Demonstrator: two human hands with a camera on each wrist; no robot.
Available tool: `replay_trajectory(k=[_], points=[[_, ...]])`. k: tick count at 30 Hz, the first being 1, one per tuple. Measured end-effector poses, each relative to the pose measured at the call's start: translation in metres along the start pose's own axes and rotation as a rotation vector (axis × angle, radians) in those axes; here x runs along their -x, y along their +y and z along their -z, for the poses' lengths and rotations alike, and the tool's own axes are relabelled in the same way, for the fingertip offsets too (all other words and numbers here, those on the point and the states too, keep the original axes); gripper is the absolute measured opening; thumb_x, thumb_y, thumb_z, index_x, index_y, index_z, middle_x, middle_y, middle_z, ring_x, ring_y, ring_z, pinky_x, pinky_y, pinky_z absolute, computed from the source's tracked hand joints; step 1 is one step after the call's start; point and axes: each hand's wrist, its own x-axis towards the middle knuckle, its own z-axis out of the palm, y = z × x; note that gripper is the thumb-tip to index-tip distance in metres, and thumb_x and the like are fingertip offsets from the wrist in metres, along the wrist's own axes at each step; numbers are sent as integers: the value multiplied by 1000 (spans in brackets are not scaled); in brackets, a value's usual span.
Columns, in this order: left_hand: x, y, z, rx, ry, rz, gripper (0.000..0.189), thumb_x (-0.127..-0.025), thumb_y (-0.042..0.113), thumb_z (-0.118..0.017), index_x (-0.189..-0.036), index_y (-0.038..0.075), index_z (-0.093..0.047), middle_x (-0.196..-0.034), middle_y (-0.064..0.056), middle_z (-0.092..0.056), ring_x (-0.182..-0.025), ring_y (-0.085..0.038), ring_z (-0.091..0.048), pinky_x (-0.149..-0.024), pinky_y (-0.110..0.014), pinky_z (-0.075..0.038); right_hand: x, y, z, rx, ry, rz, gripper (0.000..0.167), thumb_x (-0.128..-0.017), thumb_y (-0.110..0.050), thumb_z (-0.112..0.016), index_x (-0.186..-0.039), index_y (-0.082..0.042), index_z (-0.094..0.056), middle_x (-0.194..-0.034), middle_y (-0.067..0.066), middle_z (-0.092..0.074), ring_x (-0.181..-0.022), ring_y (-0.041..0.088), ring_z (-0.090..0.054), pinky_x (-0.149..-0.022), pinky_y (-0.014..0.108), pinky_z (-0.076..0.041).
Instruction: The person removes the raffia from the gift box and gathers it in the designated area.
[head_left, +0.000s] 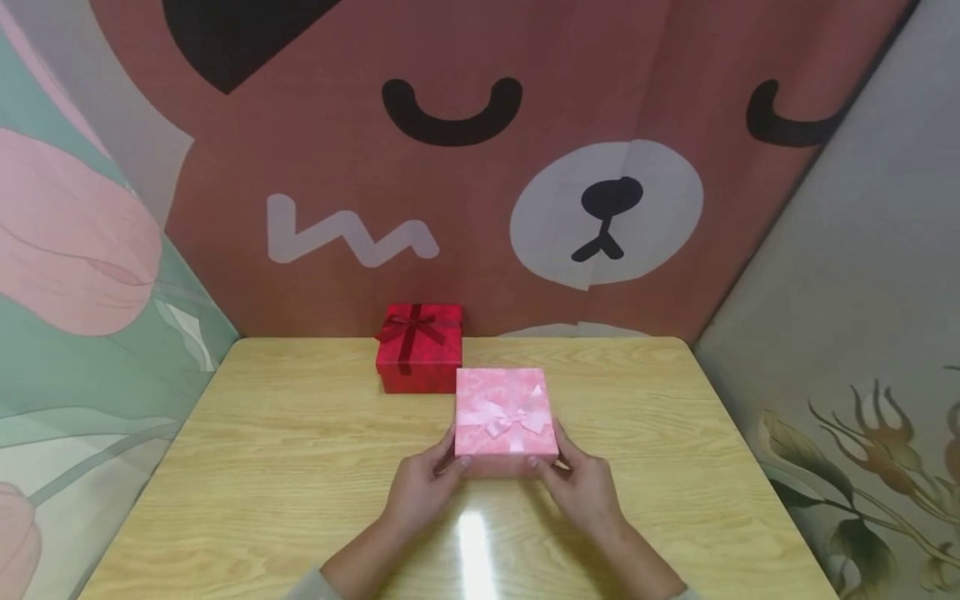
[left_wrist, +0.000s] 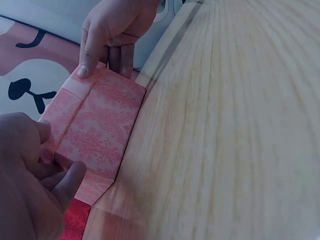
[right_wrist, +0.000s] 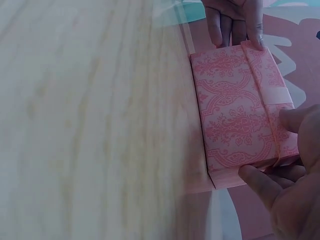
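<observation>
A pink patterned gift box (head_left: 495, 392) with a pale ribbon bow on its lid rests on the wooden table in front of me. My left hand (head_left: 423, 487) grips its left side, thumb on the near face and fingers along the side. On the opposite side my right hand (head_left: 588, 492) holds it the same way. Both wrist views show the near face of the pink box (left_wrist: 100, 125), with a seam where the lid meets the base. Each thumb presses near the lid edge. Behind the box on the left stands a red gift box (head_left: 420, 367) with a dark red bow.
The light wooden table (head_left: 300, 467) reaches back to a wall hanging (head_left: 465, 192) printed with a sleeping bear. A flowered cloth (head_left: 75, 333) bounds the left side, and a grey flowered panel (head_left: 847, 333) the right. The red box's near right corner is close to the pink box.
</observation>
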Motion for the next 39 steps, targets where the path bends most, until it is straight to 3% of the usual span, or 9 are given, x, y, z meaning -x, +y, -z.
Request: replay_trajectory(k=[9,11,12,15,17,19,28,32,39], points=[[7,0,7,-48,70,-38,57,-98,32,-74,-148,13,-56,-134,-4,-66,-126,-16,-61,-99,-36,-55,0,-5,-8,14,0,23,68,-89,-16,-84,-145,6,-52,-128,26,-64,-98,33,-75,-72,21,-61],[8,1,8,-45,74,-46,56,-98,30,-74,-149,12,-56,-134,-5,-66,-124,-16,-63,-94,-33,-58,0,-6,-9,48,0,11,69,-89,-20,-85,-145,4,-53,-126,23,-66,-93,28,-77,-73,22,-61],[9,2,8,-48,76,-53,56,-98,30,-74,-149,12,-56,-134,-5,-66,-122,-16,-64,-92,-31,-59,-1,-6,-9,76,0,10,70,-88,-22,-85,-145,3,-54,-125,22,-67,-80,20,-78,-72,22,-61],[11,2,9,-82,90,-77,56,-98,29,-74,-149,12,-56,-134,-6,-67,-114,-15,-68,-87,-29,-61,-1,-6,-9,155,-3,26,70,-89,-28,-85,-146,1,-54,-126,19,-67,-48,-2,-57,-57,22,-58],[12,3,10,-117,106,-94,56,-98,28,-74,-149,12,-56,-133,-5,-67,-109,-14,-70,-87,-32,-61,-1,-6,-10,204,-5,40,70,-90,-30,-84,-146,-1,-55,-127,18,-66,-40,-10,-33,-54,24,-57],[13,2,10,-155,123,-113,55,-99,28,-74,-148,12,-57,-131,-6,-68,-106,-13,-71,-86,-35,-62,-2,-6,-11,209,-8,42,69,-91,-31,-83,-147,-1,-55,-129,18,-66,-38,-12,-21,-46,26,-51],[13,2,11,-180,136,-108,55,-99,27,-73,-150,14,-55,-131,-12,-68,-106,-20,-73,-86,-35,-62,-2,-9,-12,200,-1,54,69,-91,-30,-83,-147,-1,-55,-129,18,-65,-36,-13,-23,-64,24,-59],[13,4,13,-192,143,-98,55,-100,30,-72,-150,15,-55,-136,-12,-64,-105,-24,-74,-87,-36,-61,-3,-11,-12,174,-4,61,69,-91,-27,-83,-147,0,-54,-129,22,-64,-35,-12,-23,-44,21,-48],[13,8,17,-212,161,-145,56,-100,34,-71,-150,14,-55,-131,-15,-67,-100,-27,-76,-88,-43,-62,-7,-17,-10,177,14,109,68,-91,-24,-83,-148,0,-54,-125,27,-66,-36,-13,-24,-51,23,-56]])
